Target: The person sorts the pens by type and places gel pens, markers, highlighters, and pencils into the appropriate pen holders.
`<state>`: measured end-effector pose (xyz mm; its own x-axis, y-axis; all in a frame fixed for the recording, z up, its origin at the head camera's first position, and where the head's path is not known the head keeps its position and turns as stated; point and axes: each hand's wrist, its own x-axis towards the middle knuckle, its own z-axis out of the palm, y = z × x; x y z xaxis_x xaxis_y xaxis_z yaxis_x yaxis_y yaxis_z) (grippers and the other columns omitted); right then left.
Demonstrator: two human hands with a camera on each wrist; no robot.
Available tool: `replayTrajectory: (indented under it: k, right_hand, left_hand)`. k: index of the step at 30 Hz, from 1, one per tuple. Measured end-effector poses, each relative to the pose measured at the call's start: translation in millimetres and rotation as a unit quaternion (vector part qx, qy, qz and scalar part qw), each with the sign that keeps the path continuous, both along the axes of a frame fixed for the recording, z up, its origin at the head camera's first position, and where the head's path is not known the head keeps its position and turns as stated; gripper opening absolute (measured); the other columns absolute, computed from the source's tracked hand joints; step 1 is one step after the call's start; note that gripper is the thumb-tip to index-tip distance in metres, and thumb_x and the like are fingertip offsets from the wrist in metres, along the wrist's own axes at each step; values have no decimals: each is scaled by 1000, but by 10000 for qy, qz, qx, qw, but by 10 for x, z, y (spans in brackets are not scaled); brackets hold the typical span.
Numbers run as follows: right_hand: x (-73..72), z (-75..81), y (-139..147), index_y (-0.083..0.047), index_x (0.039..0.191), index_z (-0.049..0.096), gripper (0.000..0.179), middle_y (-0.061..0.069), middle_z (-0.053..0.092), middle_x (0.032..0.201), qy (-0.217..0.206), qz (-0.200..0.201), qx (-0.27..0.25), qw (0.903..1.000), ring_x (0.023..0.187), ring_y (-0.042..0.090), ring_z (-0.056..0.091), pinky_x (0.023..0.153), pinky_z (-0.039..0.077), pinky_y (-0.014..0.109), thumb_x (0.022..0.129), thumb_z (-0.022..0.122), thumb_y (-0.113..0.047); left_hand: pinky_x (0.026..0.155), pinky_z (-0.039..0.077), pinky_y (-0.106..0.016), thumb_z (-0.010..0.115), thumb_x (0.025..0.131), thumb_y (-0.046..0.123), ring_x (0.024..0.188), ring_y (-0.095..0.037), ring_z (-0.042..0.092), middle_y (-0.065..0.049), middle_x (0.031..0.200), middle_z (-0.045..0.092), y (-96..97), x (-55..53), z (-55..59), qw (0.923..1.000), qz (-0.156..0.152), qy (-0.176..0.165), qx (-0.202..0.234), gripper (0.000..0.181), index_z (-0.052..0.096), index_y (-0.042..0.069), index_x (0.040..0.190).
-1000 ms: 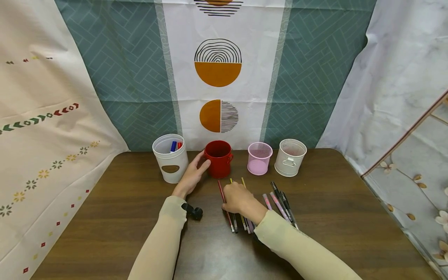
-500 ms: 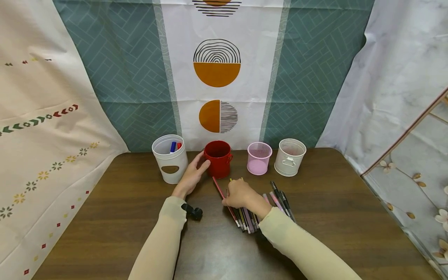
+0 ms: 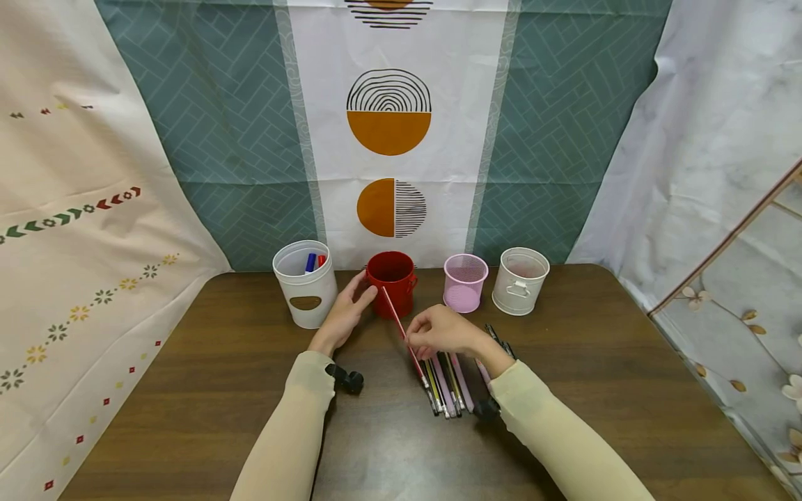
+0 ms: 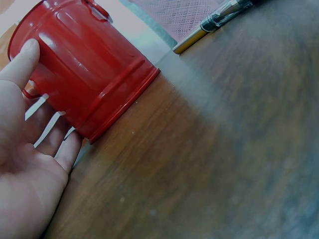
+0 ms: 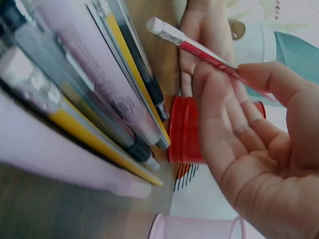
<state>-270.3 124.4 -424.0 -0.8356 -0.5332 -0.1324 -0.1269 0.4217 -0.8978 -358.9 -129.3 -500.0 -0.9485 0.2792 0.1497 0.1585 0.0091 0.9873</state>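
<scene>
A red metal pail (image 3: 404,296) stands upright at the back of the table. My left hand (image 3: 341,313) holds its left side; in the left wrist view the thumb lies on the front and the fingers reach behind. A red pencil (image 5: 202,54) with a white eraser is pinched between thumb and fingers of my right hand (image 3: 446,330). The pencil slants up off the table, eraser end toward me, its far end in front of the pail in the head view. Below the right hand lie yellow pencils, dark pens and pale purple markers (image 5: 89,64), side by side.
Left of the pail is a white bin (image 3: 307,299) with a blue and a red marker inside. To the right stand a pink mesh cup (image 3: 464,299) and a white pail (image 3: 519,296). More dark pens (image 3: 495,334) lie past the right wrist.
My right hand has lifted the red pencil from the pile and moved it up toward the red pail. My left hand has stayed at the pail.
</scene>
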Motion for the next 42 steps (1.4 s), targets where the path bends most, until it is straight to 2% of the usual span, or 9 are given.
replayTrajectory:
  k: [5, 10, 13, 16, 20, 25, 29, 34, 42]
  right_hand:
    - [-95, 47, 66, 2, 105, 71, 11, 10, 75, 89, 363, 71, -423, 9984, 81, 39, 77, 80, 65, 52, 98, 72, -6]
    - [-234, 149, 131, 0, 109, 70, 12, 14, 75, 95, 735, -111, -837, 9937, 92, 51, 73, 87, 61, 61, 99, 73, -5]
    - [-332, 239, 170, 2, 112, 70, 15, 18, 76, 101, 921, -351, -1086, 9892, 92, 45, 75, 88, 62, 57, 100, 73, -6]
    - [-424, 332, 202, 3, 114, 70, 18, 19, 77, 104, 1020, -644, -1232, 9850, 92, 39, 76, 88, 64, 48, 100, 74, -7]
    - [-549, 459, 218, 5, 118, 67, 21, 20, 76, 107, 1014, -855, -1411, 9811, 100, 46, 74, 88, 64, 41, 102, 72, -8]
    - [-716, 607, 216, 6, 120, 66, 23, 20, 75, 109, 997, -941, -1623, 9772, 107, 52, 70, 95, 61, 49, 103, 70, -8]
    - [-859, 693, 182, 5, 123, 67, 25, 22, 74, 111, 1214, -895, -1690, 9740, 108, 50, 70, 95, 61, 50, 103, 71, -10]
    - [-996, 747, 138, 3, 126, 68, 28, 22, 74, 115, 1503, -939, -1589, 9713, 104, 41, 74, 92, 63, 43, 104, 71, -15]
    - [-1116, 739, 58, 2, 126, 68, 28, 22, 74, 115, 1555, -976, -1422, 9727, 100, 32, 77, 90, 64, 38, 104, 71, -15]
  left_hand:
    - [129, 29, -49, 62, 109, 29, 156, -30, 32, -9, 168, 37, 2, -5, -1, 10000, -1, -23, -50, 66, 32, 15, 167]
    - [129, 28, -49, 62, 109, 30, 156, -31, 33, -10, 168, 37, -3, -12, -11, 10000, -22, -31, -22, 66, 32, 14, 167]
    - [129, 28, -50, 61, 110, 31, 156, -31, 32, -9, 169, 36, -7, -7, -6, 10000, -47, -55, -31, 67, 31, 15, 168]
    - [129, 27, -50, 61, 110, 32, 157, -31, 31, -9, 170, 34, -8, -6, -14, 9999, -66, -65, -58, 68, 29, 16, 168]
    - [129, 27, -50, 61, 110, 32, 156, -31, 32, -9, 169, 36, -8, -10, -17, 9999, -48, -66, -62, 67, 31, 16, 168]
    - [129, 27, -51, 61, 109, 35, 156, -30, 32, -8, 170, 35, -8, -6, -1, 9998, -59, -120, -111, 68, 31, 18, 168]
    - [129, 26, -54, 61, 109, 36, 157, -32, 30, -8, 171, 34, -17, -14, -5, 9998, -25, -149, -114, 69, 30, 18, 168]
    - [129, 25, -53, 61, 109, 38, 158, -32, 29, -9, 172, 32, -12, -19, -8, 9997, -32, -178, -139, 71, 29, 18, 169]
    - [129, 27, -52, 61, 109, 35, 158, -32, 29, -8, 171, 32, -3, -9, -2, 9998, -28, -127, -149, 70, 29, 17, 168]
